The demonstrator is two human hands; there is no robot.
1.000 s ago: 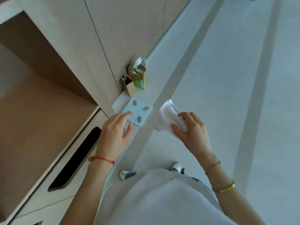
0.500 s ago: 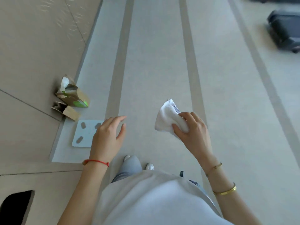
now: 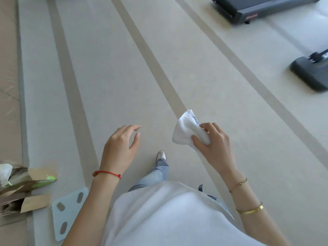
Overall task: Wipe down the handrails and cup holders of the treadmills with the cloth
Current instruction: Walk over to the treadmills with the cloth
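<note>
My right hand (image 3: 215, 146) grips a bunched white cloth (image 3: 187, 129) with a small printed label, held at waist height over the floor. My left hand (image 3: 121, 148) hangs beside it with loosely curved fingers and holds nothing. The dark rear end of one treadmill (image 3: 257, 8) lies at the top right, and the dark base of a second machine (image 3: 312, 73) sits at the right edge. No handrail or cup holder shows in this view.
Beige floor with darker stripes (image 3: 152, 55) runs ahead. Brown paper bags (image 3: 26, 189) and a pale blue bathroom scale (image 3: 69, 212) lie at the lower left by the wall base. My shoe (image 3: 161, 155) steps forward between my hands.
The view has swung right, away from the wooden cabinet, onto open floor. The bags and scale have slid to the lower left, and the treadmill bases have come into view at the right.
</note>
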